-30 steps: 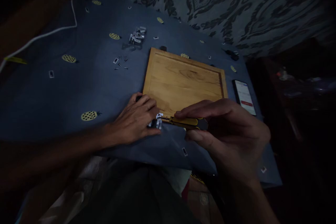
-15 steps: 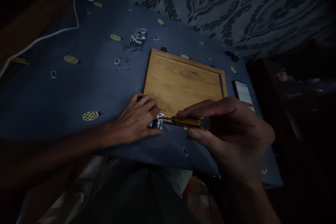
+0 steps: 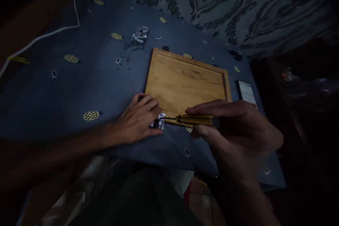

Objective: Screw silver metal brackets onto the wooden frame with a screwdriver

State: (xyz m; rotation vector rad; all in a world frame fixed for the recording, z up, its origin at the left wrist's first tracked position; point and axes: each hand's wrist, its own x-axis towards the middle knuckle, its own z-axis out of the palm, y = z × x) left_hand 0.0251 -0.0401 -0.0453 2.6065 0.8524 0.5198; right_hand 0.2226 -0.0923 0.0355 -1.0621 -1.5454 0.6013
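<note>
My left hand [image 3: 140, 118] is closed over the near left corner of a framed wooden panel [image 3: 185, 81], fingers pressing a silver metal hinge [image 3: 160, 123] at its edge. The hand covers much of the hinge. Pinched between the thumb and fingers of my right hand [image 3: 238, 130] is a screwdriver [image 3: 198, 119] with a yellow and black handle. Its thin shaft lies nearly level over the panel's near edge, pointing left. The tip meets the hinge; whether it sits in a screw is too small to tell.
Several loose screws [image 3: 123, 63] lie on the blue tablecloth [image 3: 106, 88], left of the panel. Behind them are more metal hinges [image 3: 139, 37]. A phone [image 3: 247, 93] rests at the right, a white cable [image 3: 58, 30] runs along the left, and a patterned wall covering [image 3: 225, 3] borders the back.
My right hand has shifted slightly right with the screwdriver, whose handle has turned and now shows more yellow. More of the shaft is visible. The left hand stays on the hinge.
</note>
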